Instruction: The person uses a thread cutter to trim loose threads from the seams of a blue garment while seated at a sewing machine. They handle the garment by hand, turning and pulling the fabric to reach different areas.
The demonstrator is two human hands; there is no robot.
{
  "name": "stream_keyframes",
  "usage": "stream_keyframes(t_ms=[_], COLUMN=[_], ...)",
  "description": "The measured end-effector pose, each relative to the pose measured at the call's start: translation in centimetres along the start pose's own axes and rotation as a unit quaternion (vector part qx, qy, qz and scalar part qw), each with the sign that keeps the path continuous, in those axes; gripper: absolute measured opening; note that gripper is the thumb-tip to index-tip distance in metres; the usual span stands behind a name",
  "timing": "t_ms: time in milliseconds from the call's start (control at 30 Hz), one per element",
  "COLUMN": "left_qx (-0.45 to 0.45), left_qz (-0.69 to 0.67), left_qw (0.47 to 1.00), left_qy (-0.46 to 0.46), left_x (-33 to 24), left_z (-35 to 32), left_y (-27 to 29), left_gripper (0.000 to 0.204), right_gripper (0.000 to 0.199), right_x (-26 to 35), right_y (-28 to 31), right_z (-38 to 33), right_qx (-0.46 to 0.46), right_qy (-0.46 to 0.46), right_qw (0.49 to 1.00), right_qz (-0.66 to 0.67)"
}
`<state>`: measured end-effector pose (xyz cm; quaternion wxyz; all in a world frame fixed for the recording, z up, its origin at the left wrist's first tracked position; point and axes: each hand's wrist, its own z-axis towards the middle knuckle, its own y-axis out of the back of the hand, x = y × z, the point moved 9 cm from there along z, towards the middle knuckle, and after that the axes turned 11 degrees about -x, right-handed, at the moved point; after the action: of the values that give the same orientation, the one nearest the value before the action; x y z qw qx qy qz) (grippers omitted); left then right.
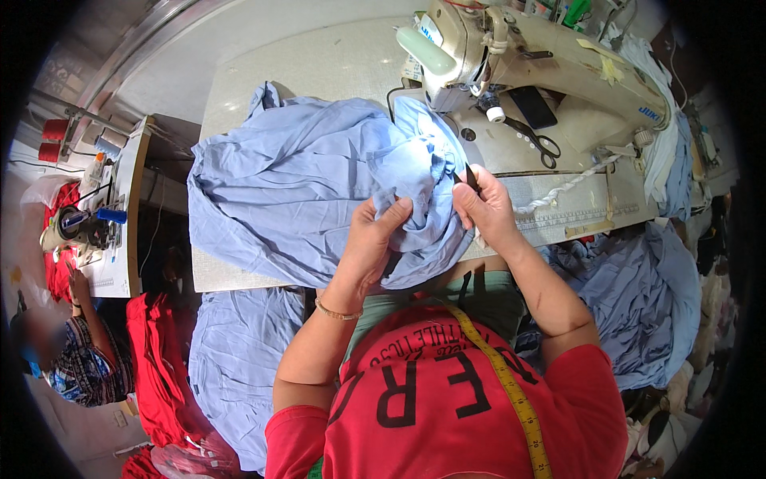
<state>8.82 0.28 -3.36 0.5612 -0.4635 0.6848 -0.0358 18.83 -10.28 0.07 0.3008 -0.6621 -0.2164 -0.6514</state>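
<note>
A light blue garment (279,184) lies bunched across the sewing table, its right end gathered up between my hands. My left hand (373,238) is closed, pinching a fold of the cloth between thumb and fingers. At the garment's right edge my right hand (488,207) is closed around a small dark tool (471,177), whose kind is mostly hidden by the fingers. The sewing machine (550,68) stands just beyond, with its needle area close to the bunched cloth. Black-handled scissors (536,144) rest on the machine bed beside a dark phone (533,108).
A twisted white cord (562,191) lies along the table's right side. Blue cloth (630,295) is heaped at lower right, and more blue cloth (239,359) hangs at lower left beside red fabric (159,367). Far left, another person (88,351) works at a second machine (68,227).
</note>
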Motion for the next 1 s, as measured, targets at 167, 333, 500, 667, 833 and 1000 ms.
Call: stream_keyframes(t_ms=[167, 333, 500, 667, 833, 1000], left_qx=[0.005, -0.001, -0.041, -0.022, -0.007, -0.014], left_qz=[0.010, 0.069, -0.008, -0.111, -0.151, -0.147], left_qw=[1.000, 0.991, 0.995, 0.993, 0.988, 0.988], left_qy=[-0.008, -0.115, -0.086, -0.024, -0.019, -0.052], left_x=[-0.2, -1.1, -1.1, -1.3, -1.0, -1.5], left_z=[-0.1, -0.1, 0.1, -0.1, 0.0, -0.1], left_y=[0.1, 0.4, 1.7, 1.8, 2.3, 2.1], left_gripper=[0.014, 0.007, 0.004, 0.011, 0.021, 0.020], right_gripper=[0.025, 0.020, 0.008, 0.023, 0.022, 0.015], right_x=[2.2, 2.8, 3.2, 6.3, 9.2, 5.4], right_y=[-1.5, -3.1, 1.3, 10.4, 13.9, 3.5], right_z=[-0.1, 0.0, 0.9, -2.6, -5.8, -3.5], right_qx=[-0.019, -0.036, -0.134, -0.243, -0.359, -0.139], right_qy=[0.145, 0.196, 0.135, 0.085, 0.158, 0.097], right_qw=[0.975, 0.956, 0.965, 0.818, 0.679, 0.973], right_qz=[-0.169, -0.213, -0.182, -0.514, -0.620, -0.156])
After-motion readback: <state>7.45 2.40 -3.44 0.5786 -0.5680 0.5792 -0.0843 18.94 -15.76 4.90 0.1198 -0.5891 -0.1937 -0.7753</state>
